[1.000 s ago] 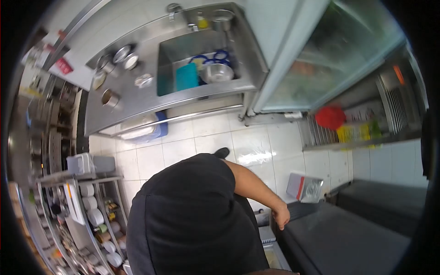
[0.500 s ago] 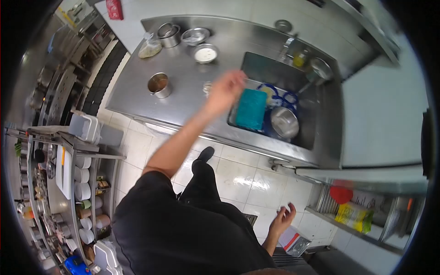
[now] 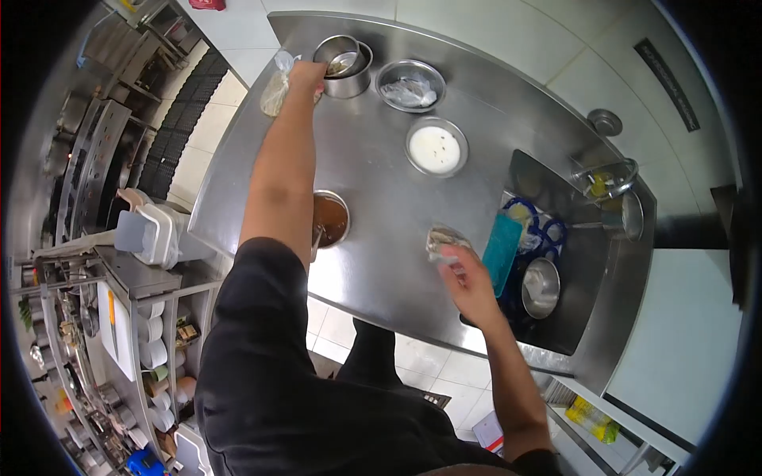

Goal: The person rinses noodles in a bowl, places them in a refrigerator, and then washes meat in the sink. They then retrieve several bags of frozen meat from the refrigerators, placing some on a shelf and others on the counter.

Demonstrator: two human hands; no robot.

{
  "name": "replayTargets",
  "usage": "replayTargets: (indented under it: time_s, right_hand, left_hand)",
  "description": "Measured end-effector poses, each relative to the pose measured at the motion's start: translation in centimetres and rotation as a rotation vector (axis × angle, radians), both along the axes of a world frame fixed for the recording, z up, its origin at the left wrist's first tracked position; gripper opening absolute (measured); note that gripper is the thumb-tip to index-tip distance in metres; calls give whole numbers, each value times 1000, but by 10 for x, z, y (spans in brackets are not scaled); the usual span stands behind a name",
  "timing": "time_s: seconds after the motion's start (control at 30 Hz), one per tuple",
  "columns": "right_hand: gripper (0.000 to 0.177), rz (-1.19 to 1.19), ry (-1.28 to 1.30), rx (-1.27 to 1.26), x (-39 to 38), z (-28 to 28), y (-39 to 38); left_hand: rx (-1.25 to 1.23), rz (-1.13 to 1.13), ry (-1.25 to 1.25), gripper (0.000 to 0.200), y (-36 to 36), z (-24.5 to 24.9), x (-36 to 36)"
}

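Head view, looking down on a stainless-steel counter (image 3: 381, 170) with a sink (image 3: 591, 274) let into its right end. The left hand (image 3: 305, 75) is stretched to the far edge of the counter, between a clear plastic bag (image 3: 276, 89) and a steel pot (image 3: 343, 55). Its fingers are bent and lie against the bag's top, but it cannot be told whether they grip it. The right hand (image 3: 470, 279) is at the near side of the counter, just left of the sink. Its fingers are extended and loosely spread, with the tips resting on a small crumpled wrapped item (image 3: 443, 236) lying on the steel, and they are not closed round it. Between the two arms stands a metal cup of brown liquid (image 3: 330, 218), close beside the left forearm. Farther back are a shallow bowl with white contents (image 3: 435, 148) and a bowl holding crumpled plastic (image 3: 409, 83), the latter just beside the pot. In the sink a teal board (image 3: 502, 252) leans at the left wall, with blue rings (image 3: 548, 236) and a steel bowl (image 3: 541, 287) beside it. At lower left a wire rack (image 3: 119, 317) carries stacked containers above the white tiled floor (image 3: 456, 369).
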State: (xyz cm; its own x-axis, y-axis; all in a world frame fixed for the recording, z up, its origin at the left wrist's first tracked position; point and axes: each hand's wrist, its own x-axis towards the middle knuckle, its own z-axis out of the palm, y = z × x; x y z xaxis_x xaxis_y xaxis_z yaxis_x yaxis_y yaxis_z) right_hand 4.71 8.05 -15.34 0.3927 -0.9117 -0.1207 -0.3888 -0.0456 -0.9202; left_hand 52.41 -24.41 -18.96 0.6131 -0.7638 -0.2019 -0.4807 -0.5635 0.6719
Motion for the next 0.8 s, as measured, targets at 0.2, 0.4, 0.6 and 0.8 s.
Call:
replayTargets:
  time_s: [0.2, 0.4, 0.6, 0.8]
  right_hand:
    - [46, 197, 112, -52, 151, -49, -168]
    - [66, 115, 145, -222, 270, -58, -279]
    - [56, 26, 292, -234, 325, -83, -328]
    - [39, -154, 178, -489, 324, -105, -298]
  left_hand:
    - [38, -274, -225, 36, -34, -22, 43]
    - [28, -290, 181, 38, -7, 68, 37]
    - [6, -341, 72, 39, 30, 143, 51]
    - [-36, -301, 66, 35, 91, 173, 74]
